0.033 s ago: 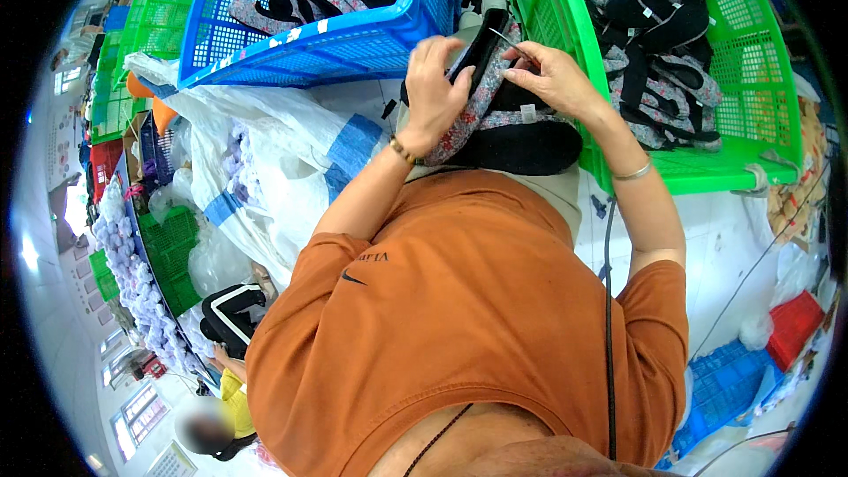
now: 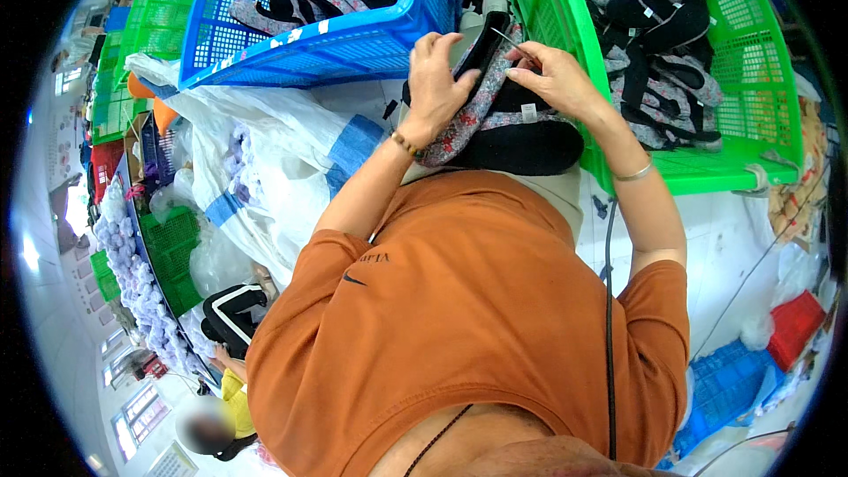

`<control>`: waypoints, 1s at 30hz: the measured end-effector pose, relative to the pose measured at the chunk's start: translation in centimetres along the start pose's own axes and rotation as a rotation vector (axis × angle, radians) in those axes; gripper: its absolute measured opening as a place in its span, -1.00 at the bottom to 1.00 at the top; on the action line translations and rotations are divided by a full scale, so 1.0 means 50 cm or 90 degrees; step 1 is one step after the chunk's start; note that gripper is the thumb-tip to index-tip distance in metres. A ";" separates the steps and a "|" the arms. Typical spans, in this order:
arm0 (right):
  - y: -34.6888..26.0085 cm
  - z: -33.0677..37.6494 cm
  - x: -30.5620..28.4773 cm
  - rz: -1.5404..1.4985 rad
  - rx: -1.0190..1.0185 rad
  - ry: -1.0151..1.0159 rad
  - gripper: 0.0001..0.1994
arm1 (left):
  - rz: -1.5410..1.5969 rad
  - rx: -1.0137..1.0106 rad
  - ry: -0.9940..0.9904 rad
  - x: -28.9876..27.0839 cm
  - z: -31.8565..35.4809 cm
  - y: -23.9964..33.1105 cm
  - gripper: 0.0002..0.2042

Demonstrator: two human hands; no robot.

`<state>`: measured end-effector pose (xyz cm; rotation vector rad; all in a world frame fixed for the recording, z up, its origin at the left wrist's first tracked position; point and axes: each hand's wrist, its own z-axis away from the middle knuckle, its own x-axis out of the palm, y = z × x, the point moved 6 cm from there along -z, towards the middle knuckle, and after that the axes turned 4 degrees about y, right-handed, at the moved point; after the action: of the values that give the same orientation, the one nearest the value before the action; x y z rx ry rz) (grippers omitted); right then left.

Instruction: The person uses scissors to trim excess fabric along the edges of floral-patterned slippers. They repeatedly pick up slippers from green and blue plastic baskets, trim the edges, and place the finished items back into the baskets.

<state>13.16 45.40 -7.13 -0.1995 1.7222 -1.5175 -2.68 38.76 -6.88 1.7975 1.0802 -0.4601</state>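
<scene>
A long floral fabric slipper (image 2: 484, 106) with a black lining lies slantwise over my lap. My left hand (image 2: 433, 88) holds its left side, thumb against the dark edge and fingers curled beyond it. At the other side, my right hand (image 2: 556, 78) pinches a thin pointed metal tool (image 2: 512, 41), its tip at the slipper's upper part; whether it is scissors or tweezers I cannot tell. Beneath lies another slipper with a black sole (image 2: 530, 148) and a small white label (image 2: 529, 112).
Piles of similar slippers fill a blue crate (image 2: 300, 57) ahead left and a green crate (image 2: 698, 175) on the right. A white-and-blue woven sack (image 2: 283, 168) spreads on the left. A black cable (image 2: 609, 318) hangs down over my shirt. Another person (image 2: 237, 402) sits far left.
Both hands stay nearly in place. The slipper and the tool's tip have shifted very slightly.
</scene>
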 end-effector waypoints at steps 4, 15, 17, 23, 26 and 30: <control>0.000 0.001 -0.014 0.018 0.015 0.057 -0.74 | 0.054 -0.117 -0.208 0.102 0.046 -0.092 -0.58; -0.044 0.013 -0.079 0.062 -0.010 0.342 -0.44 | -0.015 0.041 -0.091 -0.027 -0.010 0.070 -0.64; -0.025 0.007 -0.075 0.032 -0.037 0.328 -0.53 | 0.016 0.036 -0.092 -0.043 -0.017 0.088 -0.64; -0.046 0.016 -0.080 -0.062 -0.050 0.287 -0.65 | 0.080 0.044 -0.081 -0.079 -0.037 0.097 -0.65; -0.062 0.019 -0.079 -0.176 -0.129 0.280 -0.65 | 0.130 0.064 -0.090 -0.078 -0.057 0.102 -0.58; -0.086 0.025 -0.071 -0.202 -0.147 0.220 -0.63 | 0.126 0.138 -0.035 -0.075 -0.078 0.116 -0.47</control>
<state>14.67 45.44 -1.61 -0.3611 2.2279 -1.6461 -0.46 39.50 0.71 2.0457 0.8298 -0.5187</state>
